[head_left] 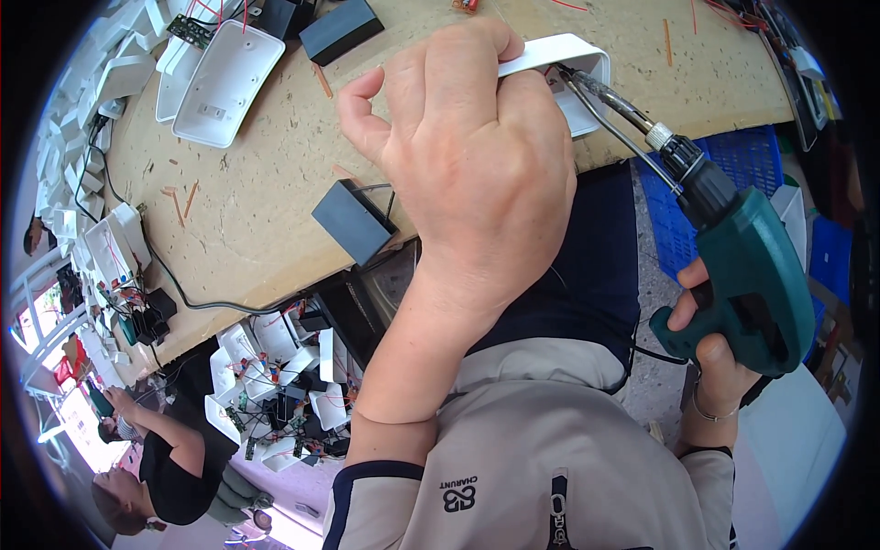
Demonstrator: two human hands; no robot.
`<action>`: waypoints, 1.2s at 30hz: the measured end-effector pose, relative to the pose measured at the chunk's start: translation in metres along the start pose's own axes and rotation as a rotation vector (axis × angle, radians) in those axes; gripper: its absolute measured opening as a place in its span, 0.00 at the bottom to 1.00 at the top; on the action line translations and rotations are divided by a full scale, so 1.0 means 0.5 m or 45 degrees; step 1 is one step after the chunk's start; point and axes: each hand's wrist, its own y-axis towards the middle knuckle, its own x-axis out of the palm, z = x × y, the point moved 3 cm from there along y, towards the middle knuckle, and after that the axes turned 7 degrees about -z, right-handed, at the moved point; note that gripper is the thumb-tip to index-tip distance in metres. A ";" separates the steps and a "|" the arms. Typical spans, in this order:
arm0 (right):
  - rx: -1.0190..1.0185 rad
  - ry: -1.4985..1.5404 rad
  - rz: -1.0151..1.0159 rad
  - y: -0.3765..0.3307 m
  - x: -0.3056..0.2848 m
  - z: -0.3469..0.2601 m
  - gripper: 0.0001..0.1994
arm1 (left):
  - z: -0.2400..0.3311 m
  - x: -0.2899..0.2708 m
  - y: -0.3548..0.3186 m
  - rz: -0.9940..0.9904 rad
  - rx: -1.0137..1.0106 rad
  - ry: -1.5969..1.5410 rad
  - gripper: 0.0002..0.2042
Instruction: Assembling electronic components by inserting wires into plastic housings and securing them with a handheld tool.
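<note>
cluttered wooden workbench (pixel 275 183); left hand (pixel 467 137) clamped on white casing (pixel 573 55), right hand (pixel 724 353) gripping green soldering gun (pixel 747 266), tip inside casing.

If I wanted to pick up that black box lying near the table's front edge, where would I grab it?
Probably across the two long side faces of the small black rectangular plastic box, coming from above. It lies flat on the wooden tabletop with bare surface either side; avoid the end where thin wires stick out.

Soldering gun (pixel 733 266) tip seemingly inside casing (pixel 568 69), right of left hand (pixel 467 156)
</note>
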 end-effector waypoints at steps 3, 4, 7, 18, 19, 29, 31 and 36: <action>-0.014 -0.016 -0.012 0.002 -0.001 -0.002 0.34 | 0.000 0.000 -0.001 0.017 0.000 -0.016 0.03; -0.014 -0.017 -0.012 0.003 0.000 -0.003 0.34 | 0.001 -0.001 -0.001 0.005 -0.005 -0.018 0.03; 0.008 -0.009 -0.005 0.003 0.003 -0.006 0.33 | 0.000 0.001 -0.001 0.006 -0.010 -0.018 0.03; 0.100 -0.059 -0.016 -0.004 -0.003 -0.014 0.32 | 0.002 -0.001 0.000 -0.004 -0.022 -0.017 0.03; 0.099 -0.058 -0.016 -0.002 0.002 -0.015 0.32 | 0.001 0.000 -0.001 0.001 -0.021 -0.016 0.03; 0.106 -0.064 -0.019 -0.007 0.007 -0.020 0.32 | 0.004 -0.004 0.001 -0.017 -0.029 -0.009 0.03; 0.073 -0.040 0.034 -0.006 0.012 -0.023 0.32 | 0.004 -0.002 0.000 -0.014 -0.028 -0.013 0.03; 0.131 -0.072 -0.031 -0.008 0.002 -0.020 0.32 | 0.004 -0.004 0.001 -0.023 -0.036 -0.028 0.03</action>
